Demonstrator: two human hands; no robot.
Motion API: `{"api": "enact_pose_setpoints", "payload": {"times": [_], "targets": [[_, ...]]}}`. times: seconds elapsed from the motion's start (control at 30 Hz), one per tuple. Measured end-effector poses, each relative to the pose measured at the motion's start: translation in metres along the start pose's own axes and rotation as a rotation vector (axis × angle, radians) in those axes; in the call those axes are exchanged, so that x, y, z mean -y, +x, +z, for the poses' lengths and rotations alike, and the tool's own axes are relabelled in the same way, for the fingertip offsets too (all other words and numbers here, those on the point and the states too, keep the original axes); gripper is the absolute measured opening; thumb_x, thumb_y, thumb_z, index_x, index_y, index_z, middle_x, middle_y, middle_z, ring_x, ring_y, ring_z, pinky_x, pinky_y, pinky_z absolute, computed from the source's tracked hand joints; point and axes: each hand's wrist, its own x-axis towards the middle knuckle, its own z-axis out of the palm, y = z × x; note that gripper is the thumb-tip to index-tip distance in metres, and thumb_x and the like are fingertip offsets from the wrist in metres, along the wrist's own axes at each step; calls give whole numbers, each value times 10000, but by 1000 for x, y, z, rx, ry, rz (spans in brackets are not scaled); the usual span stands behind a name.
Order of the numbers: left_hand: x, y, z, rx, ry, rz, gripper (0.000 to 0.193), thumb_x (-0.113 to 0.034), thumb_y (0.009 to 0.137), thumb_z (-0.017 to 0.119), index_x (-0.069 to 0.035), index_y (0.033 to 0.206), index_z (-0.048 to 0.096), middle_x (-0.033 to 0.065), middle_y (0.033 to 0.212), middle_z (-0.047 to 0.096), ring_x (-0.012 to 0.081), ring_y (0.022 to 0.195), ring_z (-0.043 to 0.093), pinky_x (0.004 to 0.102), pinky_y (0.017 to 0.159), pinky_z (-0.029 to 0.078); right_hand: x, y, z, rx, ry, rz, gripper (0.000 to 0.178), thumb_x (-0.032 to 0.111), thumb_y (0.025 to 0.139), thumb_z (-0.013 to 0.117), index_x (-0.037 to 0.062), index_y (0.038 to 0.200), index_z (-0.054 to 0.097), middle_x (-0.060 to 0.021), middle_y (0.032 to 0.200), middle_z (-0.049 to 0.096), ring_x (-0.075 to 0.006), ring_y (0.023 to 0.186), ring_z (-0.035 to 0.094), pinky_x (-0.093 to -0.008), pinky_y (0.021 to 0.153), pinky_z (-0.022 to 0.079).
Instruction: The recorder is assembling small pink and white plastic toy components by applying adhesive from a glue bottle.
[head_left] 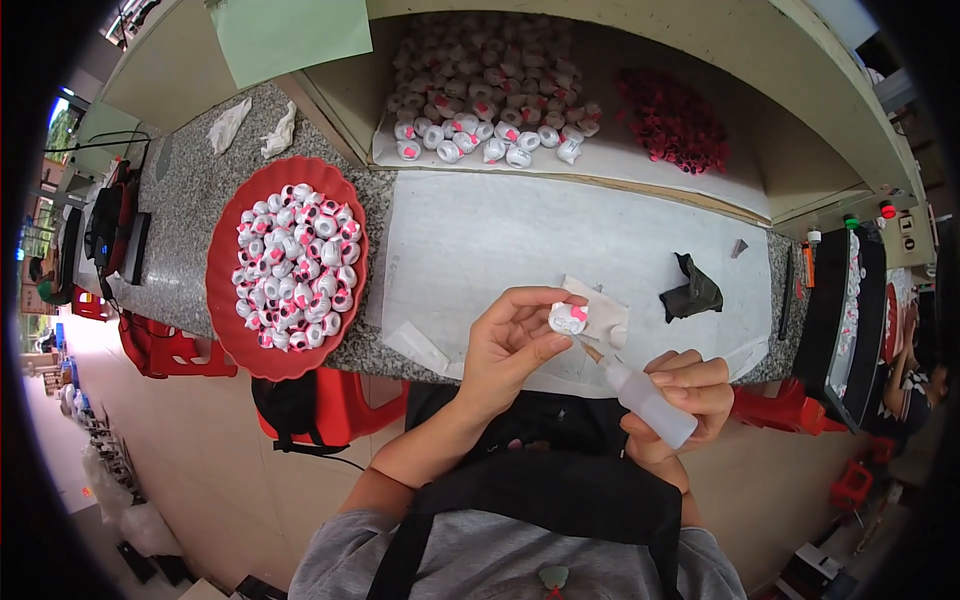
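My left hand (510, 345) pinches a small white figure head (568, 318) with a pink bow, over the near part of the white paper sheet (470, 240). In my right hand (690, 395) is a translucent squeeze bottle (650, 400), tilted so that its narrow tip points up and left. The tip ends close beside the white piece; whether the two touch, I cannot tell. Behind them a folded pale cloth or paper (605, 312) lies on the sheet.
A red scalloped tray (222, 270) full of similar white and pink pieces stands on the left. Under the shelf sit more white pieces (490, 85) and a heap of dark red parts (675, 120). A crumpled black scrap (692, 290) lies on the right. Red stools (340, 405) stand below the table.
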Motion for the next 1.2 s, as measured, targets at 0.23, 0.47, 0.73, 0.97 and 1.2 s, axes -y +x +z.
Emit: {"api": "enact_pose_setpoints", "payload": {"times": [0.23, 0.47, 0.73, 0.97, 1.2], "targets": [[-2, -2, 2, 1, -5, 4, 326, 7, 702, 571, 10, 999, 436, 161, 987, 514, 204, 880, 530, 295, 786, 417, 4, -1, -2, -12, 32, -15, 397, 170, 583, 734, 76, 813, 424, -55, 763, 440, -119, 578, 437, -227, 496, 387], [-1, -3, 2, 9, 7, -15, 334, 4, 697, 579, 9, 998, 434, 163, 989, 512, 204, 878, 530, 295, 786, 418, 2, -2, 0, -30, 32, -32, 387, 174, 591, 729, 75, 804, 421, -55, 761, 433, -118, 576, 438, -222, 488, 387], [1, -1, 2, 3, 1, -1, 336, 2, 695, 582, 9, 996, 434, 160, 986, 512, 205, 877, 531, 293, 793, 412, 1, -3, -2, -22, 38, -29, 388, 165, 581, 734, 74, 791, 421, -58, 750, 435, -119, 567, 431, -223, 484, 382], [1, -2, 1, 15, -30, -28, 339, -15, 695, 585, 11, 997, 433, 158, 979, 514, 206, 880, 532, 308, 795, 422, 0, -4, -10, 35, 96, -44, 472, -5, 501, 746, 66, 856, 442, -82, 846, 458, -156, 614, 471, -269, 514, 416], [3, -2, -1, 45, -18, -29, 326, 1, 703, 569, 14, 999, 434, 157, 977, 515, 198, 895, 523, 315, 790, 429, -1, -5, -9, 39, 86, -51, 469, 16, 505, 752, 66, 852, 441, -78, 845, 456, -156, 615, 472, -269, 512, 418]]}}
